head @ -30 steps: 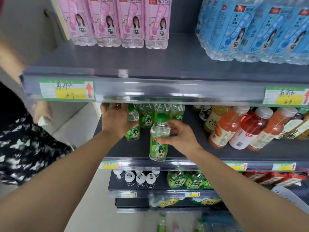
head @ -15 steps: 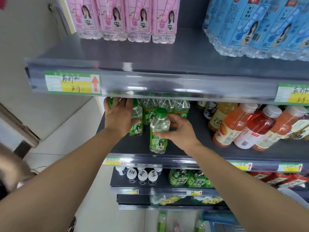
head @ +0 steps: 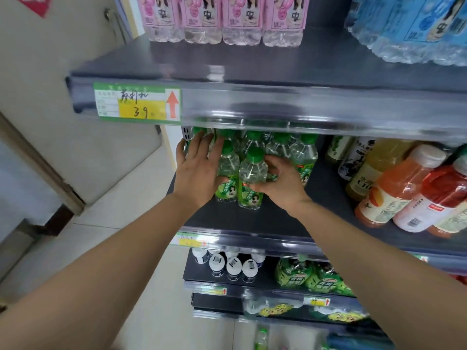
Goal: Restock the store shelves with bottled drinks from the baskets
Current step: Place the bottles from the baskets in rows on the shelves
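Several clear bottles with green caps and green labels stand at the left end of the dark middle shelf [head: 255, 219]. My right hand [head: 279, 184] curls its fingers round the front green-capped bottle [head: 252, 173], which stands upright on the shelf. Touching it on the left is a second green-capped bottle [head: 228, 170]. My left hand [head: 199, 170] lies against the left side of that bottle and the row behind, with its fingers straight and its thumb across the label. The upper shelf edge hides the tops of the rear bottles.
Orange and red juice bottles [head: 394, 190] lean at the right of the same shelf. Pink-labelled bottles [head: 222, 18] and blue-labelled bottles [head: 409, 26] fill the shelf above, which carries a price tag [head: 137, 103]. White-capped bottles [head: 232, 266] and green packs [head: 310, 276] sit on the shelf below. A wall is close on the left.
My right hand has slid the front bottle back and left until it touches the left bottle. My left hand's fingers have straightened. The person on the left has gone from view.
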Demonstrator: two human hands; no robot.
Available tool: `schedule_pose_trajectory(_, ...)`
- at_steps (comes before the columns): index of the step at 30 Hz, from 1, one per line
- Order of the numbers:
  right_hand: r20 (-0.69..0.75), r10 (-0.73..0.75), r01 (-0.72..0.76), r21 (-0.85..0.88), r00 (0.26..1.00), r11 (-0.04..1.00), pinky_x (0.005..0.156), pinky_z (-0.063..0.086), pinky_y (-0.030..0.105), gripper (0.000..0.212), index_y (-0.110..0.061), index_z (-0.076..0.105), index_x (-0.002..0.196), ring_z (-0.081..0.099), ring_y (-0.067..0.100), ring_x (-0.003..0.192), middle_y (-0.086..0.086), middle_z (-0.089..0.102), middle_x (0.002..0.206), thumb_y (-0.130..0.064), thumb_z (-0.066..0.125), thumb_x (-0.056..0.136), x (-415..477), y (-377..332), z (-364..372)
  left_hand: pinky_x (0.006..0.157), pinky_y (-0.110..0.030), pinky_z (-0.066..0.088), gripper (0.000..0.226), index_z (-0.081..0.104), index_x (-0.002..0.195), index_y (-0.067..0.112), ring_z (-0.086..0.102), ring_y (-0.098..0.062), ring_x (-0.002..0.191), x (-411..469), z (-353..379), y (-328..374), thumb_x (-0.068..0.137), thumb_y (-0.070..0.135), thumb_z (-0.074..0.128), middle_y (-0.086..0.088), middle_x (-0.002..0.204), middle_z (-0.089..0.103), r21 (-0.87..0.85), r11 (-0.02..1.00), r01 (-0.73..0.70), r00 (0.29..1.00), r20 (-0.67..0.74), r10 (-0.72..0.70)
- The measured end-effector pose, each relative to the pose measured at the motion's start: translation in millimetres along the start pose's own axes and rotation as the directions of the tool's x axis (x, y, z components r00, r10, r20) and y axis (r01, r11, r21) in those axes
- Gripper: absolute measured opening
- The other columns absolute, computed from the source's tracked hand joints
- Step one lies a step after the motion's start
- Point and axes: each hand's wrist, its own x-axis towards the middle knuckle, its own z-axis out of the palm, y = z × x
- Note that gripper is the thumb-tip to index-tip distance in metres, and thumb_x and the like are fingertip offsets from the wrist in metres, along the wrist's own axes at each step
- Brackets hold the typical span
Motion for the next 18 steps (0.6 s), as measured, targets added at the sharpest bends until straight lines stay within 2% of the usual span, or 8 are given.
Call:
schedule_pose_trajectory(3,-0.014,-0.021,0.021,-0.017,1.000,1.000,0.108,0.042,0.040,0.079,-0.017,0.051,0.137,0.050,0.021,0.124,0.004,0.049,0.138,-0.017,0.087,0.067,6.6,2.5,3.3,0.107,-0.058,0.026,0.096,0.042,0.141,0.008,0.041,-0.038,0.132,-0.5,3.4,-1.4,0.062,0.042,0.085,-0.017,0.136,0.051,0.008,1.000,-0.003,1.000,-0.027,0.003)
schedule_pose_trajectory(8,-0.031,-0.075,0.069,-0.156,0.997,0.985,0.114,0.031,0.030,0.074,-0.019,0.048,0.141,0.042,0.025,0.132,0.009,0.038,0.147,-0.022,0.082,0.075,9.1,5.0,1.4,0.106,-0.057,0.028,0.095,0.042,0.140,0.008,0.041,-0.037,0.132,-1.4,4.7,-0.9,0.062,0.040,0.085,-0.017,0.135,0.052,0.006,1.000,-0.011,0.999,-0.038,0.011)
schedule_pose_trajectory(13,-0.035,-0.083,0.074,-0.211,0.996,0.975,0.108,0.042,0.040,0.075,-0.025,0.041,0.145,0.047,0.027,0.129,0.008,0.043,0.145,-0.030,0.077,0.079,6.6,7.9,4.4,0.109,-0.055,0.023,0.097,0.036,0.144,0.006,0.037,-0.036,0.135,-1.6,3.7,0.2,0.066,0.040,0.083,-0.017,0.139,0.048,0.024,1.000,0.005,1.000,-0.005,-0.004)
schedule_pose_trajectory(18,-0.011,-0.026,0.022,-0.262,1.000,0.965,0.098,0.049,0.038,0.084,-0.025,0.032,0.147,0.055,0.027,0.120,0.009,0.049,0.140,-0.035,0.078,0.078,0.3,2.7,-3.5,0.115,-0.052,0.013,0.097,0.019,0.151,0.006,0.023,-0.033,0.143,-5.6,-4.9,8.0,0.078,0.041,0.074,-0.015,0.150,0.035,0.056,0.998,0.029,0.995,0.093,-0.035)
